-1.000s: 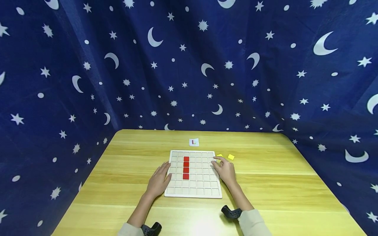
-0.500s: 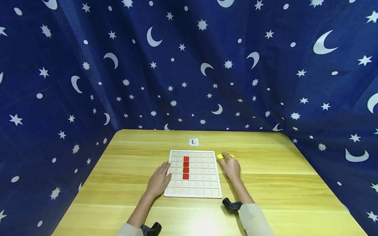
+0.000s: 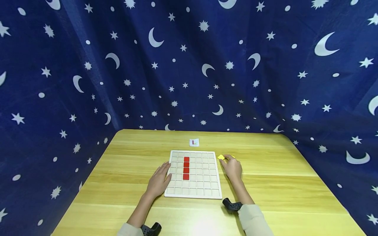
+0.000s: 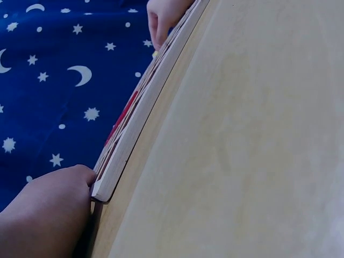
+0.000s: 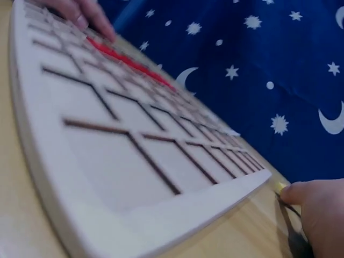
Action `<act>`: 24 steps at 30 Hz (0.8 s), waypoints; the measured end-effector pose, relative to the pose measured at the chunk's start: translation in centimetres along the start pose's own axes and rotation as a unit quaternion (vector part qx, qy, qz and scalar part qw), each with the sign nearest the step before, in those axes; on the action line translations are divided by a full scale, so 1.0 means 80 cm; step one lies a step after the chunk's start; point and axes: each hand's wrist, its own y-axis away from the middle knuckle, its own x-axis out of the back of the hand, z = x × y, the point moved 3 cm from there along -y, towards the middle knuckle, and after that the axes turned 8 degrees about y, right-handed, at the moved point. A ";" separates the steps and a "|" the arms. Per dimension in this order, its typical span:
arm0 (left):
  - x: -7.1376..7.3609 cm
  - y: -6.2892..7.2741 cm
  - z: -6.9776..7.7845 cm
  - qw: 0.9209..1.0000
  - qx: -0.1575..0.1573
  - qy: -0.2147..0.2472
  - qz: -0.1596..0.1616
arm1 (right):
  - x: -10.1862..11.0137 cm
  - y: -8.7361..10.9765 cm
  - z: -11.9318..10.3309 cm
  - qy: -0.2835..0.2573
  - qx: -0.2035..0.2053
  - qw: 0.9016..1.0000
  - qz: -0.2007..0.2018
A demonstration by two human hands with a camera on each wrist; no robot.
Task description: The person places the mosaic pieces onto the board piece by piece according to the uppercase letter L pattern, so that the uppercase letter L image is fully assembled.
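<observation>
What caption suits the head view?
Left hand touching white gridded board with column of four red square tiles; right hand at flat yellow tiles beside it.

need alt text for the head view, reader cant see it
A left hand rests at the left edge of a white grid board with four red tiles in a column; the right hand pinches a yellow tile by its far right corner. A card lies beyond on the table, before a starry curtain.
</observation>
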 end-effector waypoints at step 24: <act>0.001 0.000 0.000 1.000 0.006 -0.004 -0.008 | -0.006 0.059 -0.078 -0.132 0.272 0.951 -0.071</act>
